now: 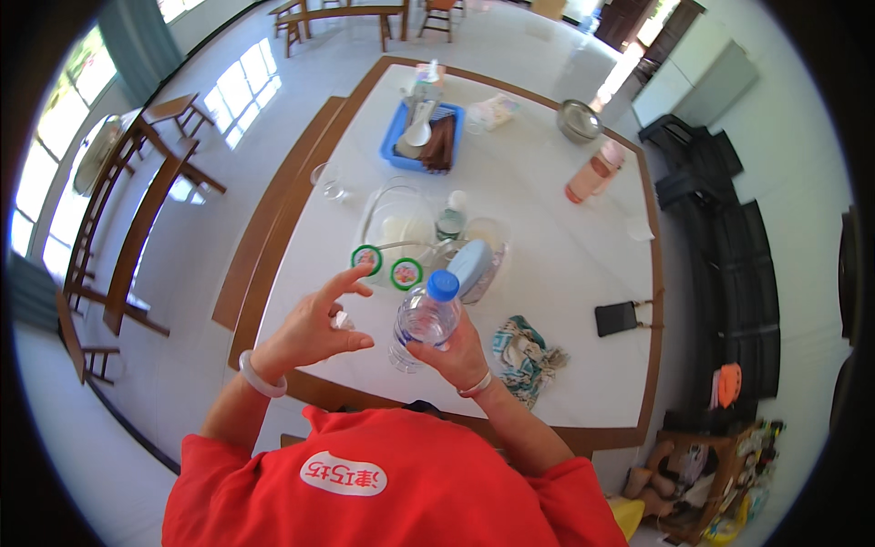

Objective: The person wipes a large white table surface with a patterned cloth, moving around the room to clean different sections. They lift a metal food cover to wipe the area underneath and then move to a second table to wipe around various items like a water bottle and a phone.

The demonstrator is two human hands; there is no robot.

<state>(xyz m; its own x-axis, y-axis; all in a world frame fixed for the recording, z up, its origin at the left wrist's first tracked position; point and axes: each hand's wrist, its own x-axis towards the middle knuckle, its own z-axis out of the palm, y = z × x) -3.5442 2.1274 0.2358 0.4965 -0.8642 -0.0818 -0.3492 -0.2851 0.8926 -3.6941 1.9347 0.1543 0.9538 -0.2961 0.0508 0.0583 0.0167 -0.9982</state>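
My right hand (465,352) grips a clear plastic bottle (424,321) with a blue screw cap, tilted above the near part of the table. To its left, my left hand (311,328) is raised with thumb and index finger apart. A small crumpled white piece (343,320) shows behind that thumb; whether the hand touches it, I cannot tell. Just beyond my hands are two green-rimmed lids (407,273), a light blue case (470,263), a clear plastic container (372,212) and a smaller bottle with a white cap (451,217).
A patterned cloth (523,355) lies right of my right hand, with a black phone (616,319) farther right. Farther back are a blue basket (389,150) of utensils, a pink bottle (593,174), a metal bowl (579,122) and a clear cup (333,188). A wooden bench (273,219) flanks the table.
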